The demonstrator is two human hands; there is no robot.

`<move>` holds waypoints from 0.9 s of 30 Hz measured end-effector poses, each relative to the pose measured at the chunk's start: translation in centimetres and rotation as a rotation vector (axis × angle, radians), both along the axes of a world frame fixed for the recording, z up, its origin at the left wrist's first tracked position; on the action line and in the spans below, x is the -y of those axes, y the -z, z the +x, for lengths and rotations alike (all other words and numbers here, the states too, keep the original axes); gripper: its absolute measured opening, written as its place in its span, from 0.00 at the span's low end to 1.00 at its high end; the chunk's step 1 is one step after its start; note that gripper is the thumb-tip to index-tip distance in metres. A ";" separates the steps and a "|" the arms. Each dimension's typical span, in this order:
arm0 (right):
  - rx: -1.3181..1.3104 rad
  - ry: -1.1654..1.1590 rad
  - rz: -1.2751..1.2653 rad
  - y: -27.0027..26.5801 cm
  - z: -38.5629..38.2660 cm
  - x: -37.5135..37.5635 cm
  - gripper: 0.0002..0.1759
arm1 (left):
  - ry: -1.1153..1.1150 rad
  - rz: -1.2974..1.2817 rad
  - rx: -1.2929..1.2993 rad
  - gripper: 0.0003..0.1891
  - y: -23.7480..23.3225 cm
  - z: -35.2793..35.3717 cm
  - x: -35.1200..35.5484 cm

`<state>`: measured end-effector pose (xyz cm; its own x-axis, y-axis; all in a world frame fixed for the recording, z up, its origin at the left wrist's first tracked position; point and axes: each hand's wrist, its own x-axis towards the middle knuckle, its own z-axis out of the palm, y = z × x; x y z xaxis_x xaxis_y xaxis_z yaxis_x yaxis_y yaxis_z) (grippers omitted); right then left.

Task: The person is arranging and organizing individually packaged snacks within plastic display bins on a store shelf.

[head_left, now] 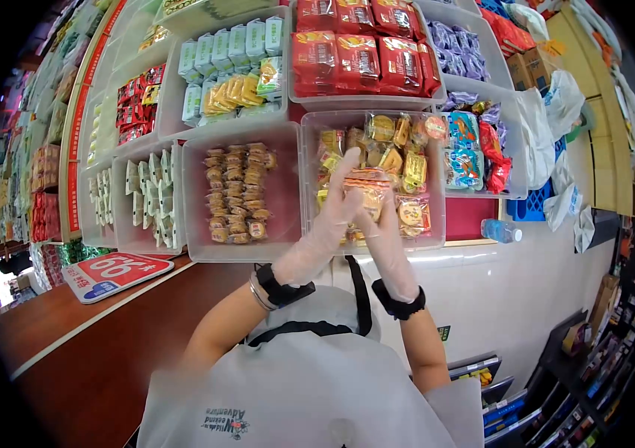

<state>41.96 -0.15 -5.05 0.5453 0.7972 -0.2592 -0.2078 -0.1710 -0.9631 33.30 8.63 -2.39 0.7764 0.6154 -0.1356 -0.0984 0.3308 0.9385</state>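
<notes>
Both my hands wear clear plastic gloves and meet over a clear plastic bin point(307, 160) of mixed wrapped biscuits. Between them are small wrapped biscuits point(368, 187) with orange edges, seemingly a few packets together. My left hand point(335, 213) grips their left side, one finger stretching forward. From the near right side, my right hand point(386, 237) closes on the same packets. Around them in the bin lie yellow and gold packets point(414, 172) and round biscuits in clear wrap point(411, 213). The near part of the bin is partly hidden by my hands.
A bin to the left holds rows of round wrapped biscuits point(236, 194). Red snack bags point(356, 60) fill the bin behind. Blue packets point(464, 149) stand to the right. A price sign point(116, 273) and a water bottle point(501, 231) lie near the display's edges.
</notes>
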 end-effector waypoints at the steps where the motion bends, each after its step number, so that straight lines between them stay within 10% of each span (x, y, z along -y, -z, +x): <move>1: 0.001 -0.004 0.005 -0.2 -0.6 -0.5 0.40 | 0.003 -0.024 -0.020 0.33 0.2 0.0 -0.1; 8: -0.082 0.040 0.053 -1.6 -2.8 -2.8 0.29 | -0.124 0.003 -0.159 0.29 2.7 -1.3 -2.7; 14: 0.237 -0.096 0.063 -3.4 -3.9 -4.2 0.32 | -0.203 -0.210 -0.021 0.26 -0.6 -2.9 -3.4; 20: -0.241 -0.311 -0.032 -1.8 -3.9 -5.2 0.36 | -0.198 -0.121 -0.014 0.33 3.5 -6.7 -4.1; 27: -0.055 -0.416 -0.179 -1.3 -6.1 -7.7 0.39 | -0.156 -0.180 -0.088 0.31 3.5 -10.7 -5.1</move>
<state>35.84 7.53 -3.79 0.1699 0.8854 -0.4327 -0.1367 -0.4137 -0.9001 22.65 13.75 -5.93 0.6540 0.6870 -0.3167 -0.0823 0.4807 0.8730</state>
